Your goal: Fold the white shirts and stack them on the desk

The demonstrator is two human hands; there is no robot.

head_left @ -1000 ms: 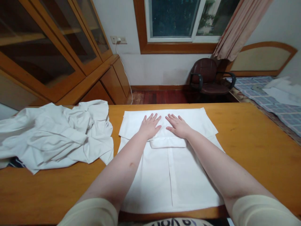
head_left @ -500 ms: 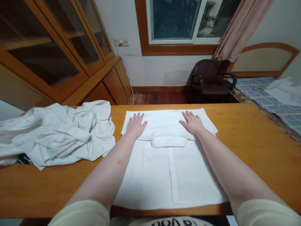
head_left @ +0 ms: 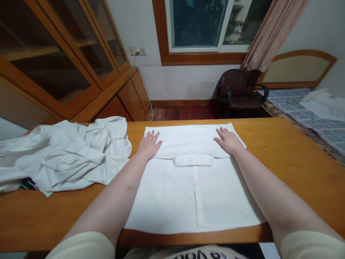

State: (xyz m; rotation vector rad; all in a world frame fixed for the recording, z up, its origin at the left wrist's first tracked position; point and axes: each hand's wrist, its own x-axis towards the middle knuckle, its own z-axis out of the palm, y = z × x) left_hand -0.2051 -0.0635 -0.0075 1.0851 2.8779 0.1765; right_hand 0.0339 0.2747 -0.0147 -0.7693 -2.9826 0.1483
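Observation:
A white shirt lies flat on the wooden table, with its far part folded over toward me. Its collar sits at the middle of the fold's near edge, and a button placket runs from there toward me. My left hand rests palm down on the left end of the folded band, fingers spread. On the right end of that band, my right hand lies flat with its fingers apart. Neither hand grips the cloth.
A crumpled heap of white cloth lies on the table to the left, with a dark striped patch at its lower edge. Beyond the table stand a brown armchair, a glass-door cabinet and a bed with a checked cover.
Both hands have slid outward over the folded band, the left one to the left and the right one to the right. The view has shifted slightly.

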